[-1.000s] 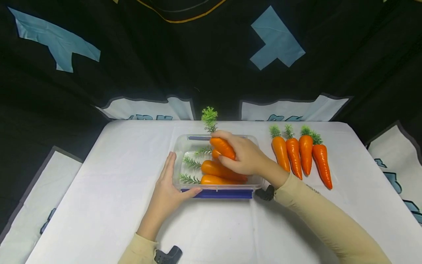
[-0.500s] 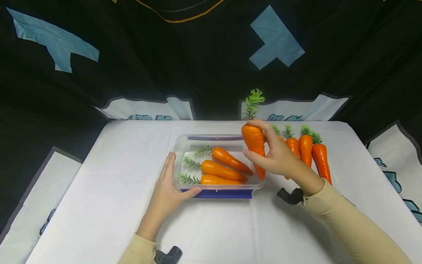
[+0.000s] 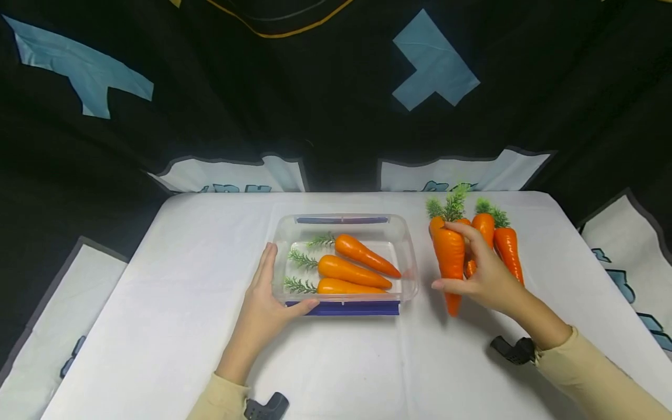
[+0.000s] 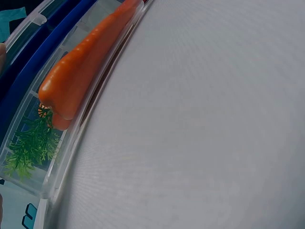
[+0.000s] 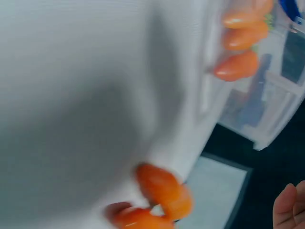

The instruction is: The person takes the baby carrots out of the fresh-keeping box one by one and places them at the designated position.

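Note:
A carrot with a green frond (image 3: 449, 254) is pinched upright between the thumb and fingers of my right hand (image 3: 490, 277), right of the box and overlapping the loose carrots. My left hand (image 3: 262, 309) rests on the near-left corner of a clear plastic box (image 3: 408, 233), straight fingers along its side and thumb along its front edge. Inside lie three carrots, fronds to the left: a back carrot (image 3: 367, 255), a middle carrot (image 3: 353, 271) and a front carrot (image 3: 349, 286). The left wrist view shows a carrot (image 4: 81, 71) through the box wall.
Several more carrots lie on the right of the white-covered table (image 3: 336, 361), partly behind my right hand; the rightmost carrot (image 3: 508, 251) shows best. A blue latch (image 3: 352, 308) hangs on the box's front. A black curtain (image 3: 315, 105) stands behind the table.
My right hand has lifted a carrot out over the box and carried it right to beside the loose carrots. Three carrots stay inside. The left hand keeps its place at the corner.

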The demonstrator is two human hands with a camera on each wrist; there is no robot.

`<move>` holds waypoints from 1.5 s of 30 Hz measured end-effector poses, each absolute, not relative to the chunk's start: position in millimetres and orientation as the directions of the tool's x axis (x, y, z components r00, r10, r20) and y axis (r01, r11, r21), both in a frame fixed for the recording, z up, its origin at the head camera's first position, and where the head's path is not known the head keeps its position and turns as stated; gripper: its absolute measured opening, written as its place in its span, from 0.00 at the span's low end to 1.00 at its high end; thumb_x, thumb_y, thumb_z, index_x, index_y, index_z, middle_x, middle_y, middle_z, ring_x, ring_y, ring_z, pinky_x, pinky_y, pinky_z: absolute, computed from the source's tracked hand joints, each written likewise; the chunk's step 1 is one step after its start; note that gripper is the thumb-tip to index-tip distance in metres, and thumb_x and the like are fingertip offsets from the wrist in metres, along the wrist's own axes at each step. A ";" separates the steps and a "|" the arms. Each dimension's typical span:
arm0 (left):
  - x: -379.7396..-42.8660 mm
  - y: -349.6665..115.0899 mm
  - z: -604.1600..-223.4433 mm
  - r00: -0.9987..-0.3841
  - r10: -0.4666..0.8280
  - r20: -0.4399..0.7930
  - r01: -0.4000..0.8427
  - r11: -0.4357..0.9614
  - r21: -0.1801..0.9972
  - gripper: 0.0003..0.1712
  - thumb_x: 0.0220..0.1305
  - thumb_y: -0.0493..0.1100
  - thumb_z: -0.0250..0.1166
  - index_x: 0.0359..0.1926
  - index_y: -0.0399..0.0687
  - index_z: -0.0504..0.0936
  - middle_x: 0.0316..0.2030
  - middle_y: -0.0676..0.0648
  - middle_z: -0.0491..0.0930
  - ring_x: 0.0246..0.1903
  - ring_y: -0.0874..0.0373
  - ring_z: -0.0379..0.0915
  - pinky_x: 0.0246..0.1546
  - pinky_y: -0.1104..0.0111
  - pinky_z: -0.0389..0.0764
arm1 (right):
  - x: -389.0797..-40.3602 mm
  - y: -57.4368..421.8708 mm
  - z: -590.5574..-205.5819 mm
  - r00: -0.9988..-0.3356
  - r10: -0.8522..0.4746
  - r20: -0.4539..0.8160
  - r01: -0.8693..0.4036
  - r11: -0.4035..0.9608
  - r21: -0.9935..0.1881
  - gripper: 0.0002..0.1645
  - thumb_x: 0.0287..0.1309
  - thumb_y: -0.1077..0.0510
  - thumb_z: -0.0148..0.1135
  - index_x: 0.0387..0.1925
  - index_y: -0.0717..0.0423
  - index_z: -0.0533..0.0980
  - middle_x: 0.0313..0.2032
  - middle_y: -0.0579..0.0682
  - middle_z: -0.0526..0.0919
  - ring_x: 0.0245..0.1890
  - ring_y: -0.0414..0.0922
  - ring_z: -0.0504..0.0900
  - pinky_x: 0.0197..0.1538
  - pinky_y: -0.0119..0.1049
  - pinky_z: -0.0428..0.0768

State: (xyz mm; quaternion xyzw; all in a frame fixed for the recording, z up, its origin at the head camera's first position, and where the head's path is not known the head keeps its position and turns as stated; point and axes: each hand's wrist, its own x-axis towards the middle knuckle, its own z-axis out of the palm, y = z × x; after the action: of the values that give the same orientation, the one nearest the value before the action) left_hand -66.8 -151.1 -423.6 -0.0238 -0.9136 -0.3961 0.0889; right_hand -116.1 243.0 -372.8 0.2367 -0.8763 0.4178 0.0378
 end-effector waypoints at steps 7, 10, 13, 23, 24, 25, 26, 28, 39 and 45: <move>-66.3 -151.7 -424.0 -0.980 -0.034 0.197 0.121 0.685 0.718 0.75 0.38 0.69 0.79 0.80 0.54 0.44 0.79 0.45 0.46 0.76 0.42 0.48 0.73 0.44 0.59 | -100.6 259.5 -392.7 -0.898 -0.402 0.179 -0.411 0.622 -0.667 0.68 0.36 0.51 0.85 0.74 0.46 0.51 0.38 0.50 0.75 0.33 0.42 0.69 0.26 0.29 0.70; -66.5 -152.0 -424.5 -0.981 -0.034 0.192 0.117 0.683 0.721 0.75 0.38 0.69 0.79 0.80 0.55 0.44 0.79 0.46 0.45 0.77 0.43 0.47 0.73 0.44 0.59 | -96.1 263.1 -400.0 -0.900 -0.415 0.133 -0.394 0.644 -0.656 0.70 0.34 0.49 0.85 0.74 0.45 0.51 0.35 0.48 0.73 0.34 0.43 0.68 0.26 0.29 0.70; -66.7 -151.8 -425.2 -0.982 -0.032 0.184 0.113 0.683 0.721 0.76 0.38 0.70 0.78 0.80 0.56 0.43 0.79 0.48 0.44 0.77 0.43 0.47 0.74 0.45 0.58 | -92.9 266.0 -405.8 -0.901 -0.423 0.093 -0.377 0.660 -0.650 0.71 0.33 0.47 0.85 0.75 0.45 0.49 0.41 0.52 0.76 0.39 0.46 0.73 0.35 0.35 0.79; -66.4 -151.4 -424.6 -0.981 -0.029 0.194 0.121 0.687 0.717 0.76 0.38 0.70 0.78 0.80 0.57 0.43 0.79 0.47 0.45 0.77 0.43 0.47 0.73 0.43 0.59 | -89.0 271.2 -414.7 -0.878 -0.470 0.084 -0.419 0.672 -0.611 0.71 0.33 0.41 0.84 0.75 0.46 0.50 0.60 0.56 0.75 0.47 0.46 0.80 0.49 0.45 0.85; -66.3 -151.3 -424.4 -0.980 -0.030 0.194 0.121 0.687 0.716 0.76 0.38 0.71 0.78 0.80 0.57 0.43 0.79 0.47 0.45 0.77 0.43 0.47 0.73 0.44 0.59 | -89.3 271.6 -415.2 -0.878 -0.472 0.082 -0.419 0.674 -0.608 0.71 0.33 0.40 0.83 0.75 0.46 0.50 0.61 0.57 0.75 0.49 0.48 0.81 0.52 0.48 0.85; -66.2 -151.4 -424.5 -0.981 -0.030 0.193 0.120 0.687 0.717 0.76 0.38 0.71 0.78 0.80 0.58 0.43 0.79 0.48 0.44 0.77 0.43 0.47 0.73 0.44 0.59 | -89.6 272.0 -415.8 -0.879 -0.472 0.075 -0.415 0.675 -0.611 0.71 0.34 0.40 0.83 0.75 0.46 0.50 0.63 0.57 0.74 0.52 0.49 0.80 0.54 0.52 0.83; -66.1 -151.5 -424.6 -0.981 -0.030 0.190 0.118 0.687 0.718 0.76 0.38 0.71 0.78 0.80 0.58 0.43 0.79 0.48 0.44 0.77 0.43 0.47 0.73 0.44 0.59 | -90.0 272.2 -416.3 -0.879 -0.471 0.069 -0.409 0.675 -0.614 0.71 0.34 0.39 0.82 0.75 0.46 0.50 0.63 0.58 0.73 0.54 0.51 0.80 0.56 0.56 0.82; -66.0 -151.3 -424.7 -0.982 -0.032 0.186 0.114 0.686 0.718 0.76 0.38 0.71 0.78 0.80 0.59 0.43 0.79 0.49 0.44 0.77 0.44 0.47 0.73 0.44 0.59 | -91.0 272.8 -417.5 -0.883 -0.467 0.054 -0.398 0.682 -0.614 0.70 0.35 0.38 0.82 0.75 0.45 0.50 0.64 0.59 0.72 0.57 0.55 0.79 0.58 0.61 0.78; -66.4 -151.7 -425.5 -0.980 -0.028 0.198 0.124 0.690 0.713 0.75 0.38 0.71 0.78 0.80 0.58 0.43 0.79 0.48 0.45 0.77 0.43 0.48 0.72 0.42 0.60 | -96.4 276.0 -424.3 -0.893 -0.448 -0.041 -0.342 0.734 -0.587 0.68 0.36 0.32 0.79 0.74 0.43 0.51 0.60 0.60 0.77 0.54 0.54 0.80 0.58 0.64 0.78; -65.9 -151.3 -426.0 -0.980 -0.026 0.197 0.126 0.689 0.713 0.76 0.38 0.70 0.78 0.80 0.57 0.42 0.79 0.47 0.44 0.77 0.42 0.47 0.72 0.43 0.59 | -100.1 277.4 -428.0 -0.893 -0.441 -0.087 -0.320 0.760 -0.565 0.68 0.36 0.29 0.77 0.74 0.43 0.52 0.60 0.58 0.78 0.54 0.52 0.80 0.59 0.63 0.77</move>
State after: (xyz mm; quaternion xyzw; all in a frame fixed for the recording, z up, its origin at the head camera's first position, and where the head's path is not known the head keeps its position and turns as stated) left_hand -65.9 -151.3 -426.0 -0.0273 -0.9140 -0.3931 0.0963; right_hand -100.1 277.4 -428.0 0.2042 -0.9319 0.2796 -0.1082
